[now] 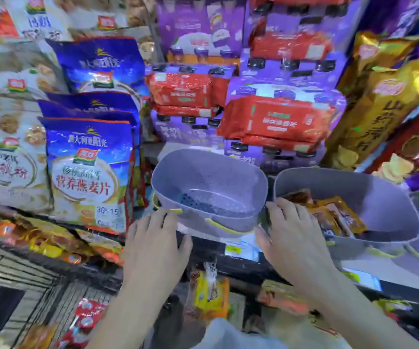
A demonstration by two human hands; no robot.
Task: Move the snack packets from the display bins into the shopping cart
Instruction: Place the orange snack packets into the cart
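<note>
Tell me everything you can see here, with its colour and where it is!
empty bin: one, lilac-grey, middle of the shelf
filled bin: one, lilac-grey, right of the empty bin
snack packets: several, orange-brown, inside the filled bin
oat bags: at least three, blue, left of the bins
purple boxes: several, purple, behind the bins
red packs: several, red, stacked on the purple boxes
crisp bags: two or more, gold, far right
shopping cart: one, dark wire, bottom left
left hand: one, open, fingers by the empty bin's rim
right hand: one, open, fingers at the filled bin's rim
</note>
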